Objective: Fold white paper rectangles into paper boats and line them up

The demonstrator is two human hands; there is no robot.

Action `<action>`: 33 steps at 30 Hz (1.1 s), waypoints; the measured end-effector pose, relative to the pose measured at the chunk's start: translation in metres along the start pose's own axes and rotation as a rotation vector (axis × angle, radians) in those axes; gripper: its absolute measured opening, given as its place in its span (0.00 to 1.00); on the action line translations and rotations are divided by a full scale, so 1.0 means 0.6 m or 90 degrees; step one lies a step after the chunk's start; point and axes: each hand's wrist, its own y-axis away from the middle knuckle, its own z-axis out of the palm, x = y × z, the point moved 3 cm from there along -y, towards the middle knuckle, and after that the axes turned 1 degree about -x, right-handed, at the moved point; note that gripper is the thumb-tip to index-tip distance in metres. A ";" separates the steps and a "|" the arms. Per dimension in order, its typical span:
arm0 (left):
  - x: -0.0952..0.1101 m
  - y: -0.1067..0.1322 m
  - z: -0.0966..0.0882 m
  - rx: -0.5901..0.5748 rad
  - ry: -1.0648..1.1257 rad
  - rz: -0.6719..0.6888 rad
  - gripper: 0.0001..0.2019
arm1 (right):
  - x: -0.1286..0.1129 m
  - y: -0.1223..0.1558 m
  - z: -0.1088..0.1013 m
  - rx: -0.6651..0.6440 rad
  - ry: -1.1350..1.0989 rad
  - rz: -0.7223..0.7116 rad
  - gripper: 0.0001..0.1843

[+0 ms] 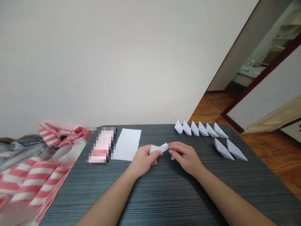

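My left hand [144, 160] is closed around a small folded piece of white paper [157, 149], its thumb pressed on top. At the paper's raised right end, the curled fingers of my right hand [184, 155] grip the tip. Both hands are just above the middle of the dark table. Left of them, a flat white sheet of paper [128, 144] lies on the tabletop. Several folded white paper boats [194, 128] stand in a row at the back right. Nearer, to the right of my right hand, sit two more paper boats [223, 149].
The dark wood-grain table [150, 194] backs onto a pale wall [131, 62]. A pixelated phone-like object [102, 146] lies at the table's left. Red-and-white striped cloth [37, 175] is heaped beside the left edge. Beyond the right edge are a wooden floor [207, 108] and a doorway.
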 end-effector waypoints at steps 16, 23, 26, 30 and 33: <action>0.012 0.003 0.003 0.008 -0.039 0.063 0.16 | -0.010 -0.008 0.000 -0.046 0.044 0.016 0.08; 0.016 0.004 0.006 -0.010 -0.070 0.081 0.15 | -0.010 -0.011 0.003 -0.063 0.050 0.034 0.07; 0.021 0.004 0.006 -0.015 -0.079 0.094 0.15 | -0.014 -0.013 0.002 -0.059 0.062 0.026 0.09; 0.021 0.004 0.005 -0.004 -0.107 0.090 0.16 | -0.022 -0.015 0.000 -0.044 0.077 0.017 0.10; 0.018 0.004 0.005 -0.008 -0.118 0.079 0.16 | -0.027 -0.016 0.000 -0.044 0.086 0.006 0.11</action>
